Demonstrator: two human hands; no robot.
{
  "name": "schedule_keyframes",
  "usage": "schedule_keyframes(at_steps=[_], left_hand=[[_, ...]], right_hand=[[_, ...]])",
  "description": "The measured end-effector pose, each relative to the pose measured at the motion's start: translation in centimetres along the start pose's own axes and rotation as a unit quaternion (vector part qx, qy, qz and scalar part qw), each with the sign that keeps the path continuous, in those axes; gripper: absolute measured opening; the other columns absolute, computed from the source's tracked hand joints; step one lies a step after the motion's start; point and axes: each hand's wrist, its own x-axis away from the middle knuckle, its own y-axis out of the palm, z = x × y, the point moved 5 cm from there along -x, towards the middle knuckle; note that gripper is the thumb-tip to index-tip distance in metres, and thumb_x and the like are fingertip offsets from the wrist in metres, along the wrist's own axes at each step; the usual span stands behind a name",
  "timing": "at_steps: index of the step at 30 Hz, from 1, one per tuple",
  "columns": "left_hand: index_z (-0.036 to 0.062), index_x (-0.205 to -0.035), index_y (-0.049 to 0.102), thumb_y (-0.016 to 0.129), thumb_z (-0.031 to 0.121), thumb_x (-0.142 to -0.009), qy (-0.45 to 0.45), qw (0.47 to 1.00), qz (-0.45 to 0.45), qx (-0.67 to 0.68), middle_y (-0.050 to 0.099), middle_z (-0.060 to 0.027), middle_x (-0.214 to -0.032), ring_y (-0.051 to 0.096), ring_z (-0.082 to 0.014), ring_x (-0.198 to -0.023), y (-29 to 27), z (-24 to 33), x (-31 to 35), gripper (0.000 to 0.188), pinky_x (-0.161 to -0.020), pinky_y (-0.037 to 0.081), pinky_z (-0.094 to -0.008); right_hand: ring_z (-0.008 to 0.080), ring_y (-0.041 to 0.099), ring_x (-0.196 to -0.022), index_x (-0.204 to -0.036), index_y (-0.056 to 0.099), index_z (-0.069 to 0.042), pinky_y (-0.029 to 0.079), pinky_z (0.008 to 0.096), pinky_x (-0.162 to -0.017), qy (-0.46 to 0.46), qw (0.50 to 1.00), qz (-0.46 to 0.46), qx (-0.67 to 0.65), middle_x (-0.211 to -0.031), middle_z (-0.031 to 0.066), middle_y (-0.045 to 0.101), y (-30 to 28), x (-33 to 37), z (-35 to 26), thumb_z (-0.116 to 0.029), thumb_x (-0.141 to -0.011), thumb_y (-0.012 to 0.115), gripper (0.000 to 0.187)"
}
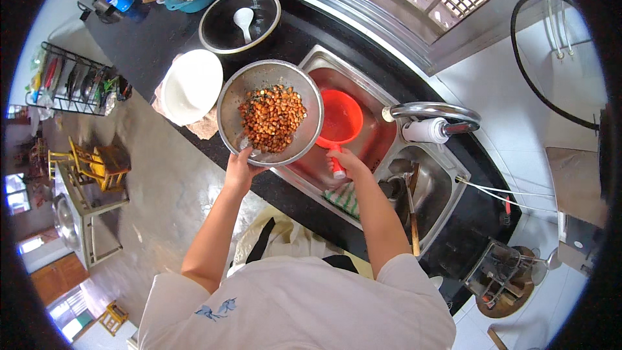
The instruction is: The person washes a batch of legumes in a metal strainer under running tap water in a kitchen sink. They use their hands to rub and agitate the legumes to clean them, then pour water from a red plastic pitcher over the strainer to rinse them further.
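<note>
My left hand (241,167) grips the near rim of a wide metal bowl (228,111), which is tilted so its inside shows. A heap of small orange-brown pieces, like nuts or beans (272,118), lies in it; their exact kind is unclear. My right hand (346,161) is closed round the handle of a red plastic dipper (342,116). The dipper is over the left basin of the steel sink (317,58), just right of the bowl. Whether anything is inside the dipper I cannot tell.
Left of the metal bowl stands a white bowl (192,87) on a cloth. Behind is a large dark basin (220,23) with a white spoon (243,21). A curved faucet (440,110) rises behind the sink. Cookware with a wooden handle (413,220) sits in the right basin.
</note>
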Motion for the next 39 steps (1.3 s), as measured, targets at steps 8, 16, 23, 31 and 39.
schedule_keyframes(at_steps=[8, 16, 23, 31, 39], left_hand=[[-0.0063, -0.115, 0.044, 0.045, 0.017, -0.089, 0.017, 0.999, 0.027, -0.013, 0.059, -0.0198, -0.102, 0.064, -0.0301, -0.083, -3.6, 0.3, 1.8, 0.035, -0.066, 0.058, -0.0410], [0.0049, -0.130, 0.029, 0.039, 0.010, -0.087, 0.009, 1.000, 0.025, -0.009, 0.052, -0.0185, -0.116, 0.061, -0.0315, -0.095, -4.7, -1.4, 3.2, 0.045, -0.070, 0.059, -0.0414], [0.0152, -0.135, 0.020, 0.032, 0.001, -0.086, -0.021, 0.999, -0.017, 0.025, 0.043, -0.0168, -0.128, 0.057, -0.0341, -0.104, 0.6, -5.0, 3.5, 0.053, -0.072, 0.058, -0.0482], [0.0139, -0.133, 0.019, 0.040, 0.006, -0.088, -0.105, 0.994, -0.027, 0.006, 0.040, -0.0186, -0.126, 0.057, -0.0380, -0.100, 6.4, -10.6, -0.3, 0.050, -0.069, 0.058, -0.0498], [0.0187, -0.136, 0.018, 0.039, 0.005, -0.087, -0.105, 0.988, -0.110, 0.034, 0.041, -0.0142, -0.128, 0.057, -0.0365, -0.101, 8.6, -13.6, 0.0, 0.055, -0.073, 0.055, -0.0544]], right_hand=[[0.0148, 0.051, -0.050, -0.084, 0.050, -0.004, 0.045, 0.0288, -0.046, -0.159, 0.956, 0.140, 0.203, -0.063, 0.0043, 0.052, 2.5, 8.4, -2.7, -0.008, -0.080, 0.054, 0.007], [0.0165, 0.055, -0.056, -0.087, 0.053, -0.001, 0.045, 0.0307, -0.051, -0.158, 0.959, 0.147, 0.183, -0.068, 0.0054, 0.055, 6.2, 18.6, -3.9, -0.009, -0.079, 0.056, 0.012], [0.0162, 0.054, -0.053, -0.082, 0.054, -0.002, 0.045, 0.0305, -0.049, -0.218, 0.933, 0.185, 0.221, -0.064, 0.0048, 0.054, 5.8, 22.0, -3.7, -0.006, -0.075, 0.055, 0.008], [0.0147, 0.052, -0.050, -0.081, 0.049, -0.004, 0.045, 0.0288, -0.047, -0.252, 0.882, 0.212, 0.337, -0.062, 0.0040, 0.051, 5.3, 23.3, -3.2, -0.007, -0.078, 0.057, 0.009], [0.0156, 0.054, -0.050, -0.082, 0.054, -0.002, 0.045, 0.0297, -0.046, -0.204, 0.873, 0.253, 0.365, -0.062, 0.0053, 0.054, 8.1, 25.1, -3.8, -0.009, -0.079, 0.059, 0.010]])
